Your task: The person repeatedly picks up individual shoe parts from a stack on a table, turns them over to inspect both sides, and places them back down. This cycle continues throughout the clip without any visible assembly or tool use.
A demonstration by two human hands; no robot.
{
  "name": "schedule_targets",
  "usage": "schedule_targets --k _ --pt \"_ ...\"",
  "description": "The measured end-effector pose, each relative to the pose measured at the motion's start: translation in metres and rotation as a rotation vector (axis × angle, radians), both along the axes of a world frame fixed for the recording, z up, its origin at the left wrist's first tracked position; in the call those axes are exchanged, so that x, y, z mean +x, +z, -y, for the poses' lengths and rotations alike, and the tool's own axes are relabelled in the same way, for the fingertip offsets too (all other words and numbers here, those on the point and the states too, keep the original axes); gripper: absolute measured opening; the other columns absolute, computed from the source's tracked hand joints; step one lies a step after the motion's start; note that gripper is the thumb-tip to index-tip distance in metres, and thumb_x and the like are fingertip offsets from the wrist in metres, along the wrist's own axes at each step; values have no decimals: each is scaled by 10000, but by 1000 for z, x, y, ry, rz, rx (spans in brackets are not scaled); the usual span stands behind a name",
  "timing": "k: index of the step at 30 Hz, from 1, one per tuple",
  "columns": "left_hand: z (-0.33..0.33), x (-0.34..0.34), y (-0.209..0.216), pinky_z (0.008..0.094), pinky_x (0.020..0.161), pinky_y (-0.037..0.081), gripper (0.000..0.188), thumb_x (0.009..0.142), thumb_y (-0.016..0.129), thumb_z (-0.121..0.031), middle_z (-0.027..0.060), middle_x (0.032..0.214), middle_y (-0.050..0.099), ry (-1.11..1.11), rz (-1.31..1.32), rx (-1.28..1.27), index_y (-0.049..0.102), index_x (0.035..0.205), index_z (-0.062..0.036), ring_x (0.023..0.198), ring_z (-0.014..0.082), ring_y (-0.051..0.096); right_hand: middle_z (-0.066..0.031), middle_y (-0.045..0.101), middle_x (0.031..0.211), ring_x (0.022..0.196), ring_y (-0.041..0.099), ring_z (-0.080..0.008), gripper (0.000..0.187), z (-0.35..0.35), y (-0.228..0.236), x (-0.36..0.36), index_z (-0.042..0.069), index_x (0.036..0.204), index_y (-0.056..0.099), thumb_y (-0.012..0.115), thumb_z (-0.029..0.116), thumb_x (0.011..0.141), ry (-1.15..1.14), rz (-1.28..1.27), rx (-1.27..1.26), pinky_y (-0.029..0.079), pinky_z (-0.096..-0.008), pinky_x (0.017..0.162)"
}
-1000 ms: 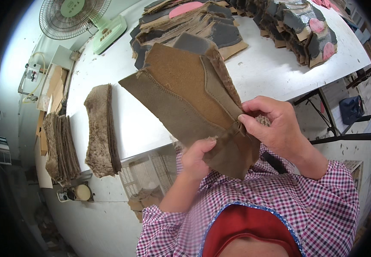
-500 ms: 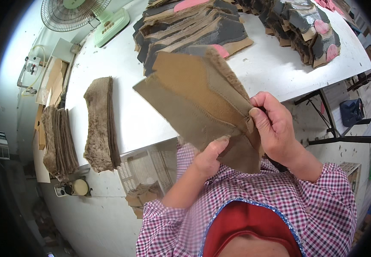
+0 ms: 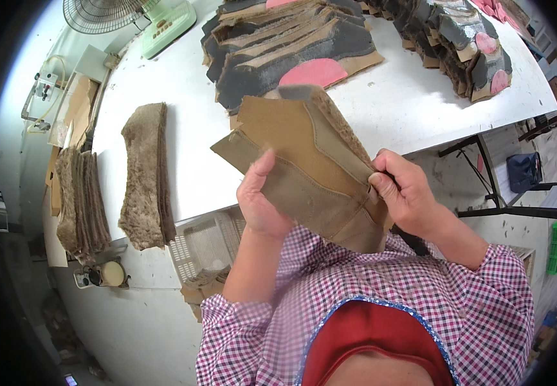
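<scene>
1. Pinching the lower right edge of a stitched brown suede-like piece [image 3: 320, 177], the right hand [image 3: 408, 193] has its thumb in front and bent index finger beside it.
2. The left hand [image 3: 260, 204] is at the piece's left side, thumb raised in front of it; its fingers are hidden behind, so I cannot tell whether they grip.
3. The piece is tilted in the air before the person's chest, over the near edge of a white table [image 3: 204, 161]. It has a tan centre, darker stitched side panels and a fleecy edge at upper right.
4. Left on the table lies a pile of brown fleece strips [image 3: 143, 177]; farther left, a second strip stack [image 3: 82, 206] sits by the table's edge.
5. Beyond the hands is a fanned stack of grey-coated pieces [image 3: 291, 48], the nearest bearing a pink half-round patch [image 3: 314, 72]. A similar stack [image 3: 455, 48] stands to its right.
6. A pale-green desk fan [image 3: 168, 29] occupies the far left corner.
7. The person wears a checked shirt [image 3: 375, 276].
</scene>
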State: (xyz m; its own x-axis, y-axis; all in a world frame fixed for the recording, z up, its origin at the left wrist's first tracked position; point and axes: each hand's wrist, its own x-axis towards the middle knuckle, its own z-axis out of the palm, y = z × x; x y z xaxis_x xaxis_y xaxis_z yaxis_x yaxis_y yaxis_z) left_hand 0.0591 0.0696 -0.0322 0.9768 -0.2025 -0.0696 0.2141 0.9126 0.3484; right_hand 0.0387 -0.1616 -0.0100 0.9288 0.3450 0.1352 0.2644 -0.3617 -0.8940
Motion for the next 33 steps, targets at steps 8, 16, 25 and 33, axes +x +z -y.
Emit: schedule_targets --k 8,16,25,33 --pt "0 1 12 510 999 441 429 936 455 -184 187 1309 532 -113 29 -165 456 1320 10 1179 346 542 -125 615 1185 1125 556 -200 528 -1 19 57 21 1295 542 369 431 1011 5 -163 208 379 -323 1031" --pt "-8 -4 4 518 1008 431 441 932 445 -178 187 1317 527 -103 12 -123 446 1328 16 1181 355 539 -121 596 1237 1144 569 -193 493 -21 -7 105 -23 1298 514 550 322 947 396 -721 883 420 -341 1026" --pt "9 -19 -12 485 1001 445 471 883 497 -162 180 1282 557 -164 38 -226 461 1313 26 1155 342 561 -73 676 827 741 607 -98 293 -31 -19 86 -47 948 673 685 225 839 -9 -520 387 498 -260 694" --pt "14 -16 9 488 1000 447 432 919 466 -160 180 1271 563 -111 -29 -221 462 1306 31 1139 340 570 -96 659 934 819 590 -111 382 -31 -27 82 -22 1125 607 661 276 893 2 -281 359 500 -271 735"
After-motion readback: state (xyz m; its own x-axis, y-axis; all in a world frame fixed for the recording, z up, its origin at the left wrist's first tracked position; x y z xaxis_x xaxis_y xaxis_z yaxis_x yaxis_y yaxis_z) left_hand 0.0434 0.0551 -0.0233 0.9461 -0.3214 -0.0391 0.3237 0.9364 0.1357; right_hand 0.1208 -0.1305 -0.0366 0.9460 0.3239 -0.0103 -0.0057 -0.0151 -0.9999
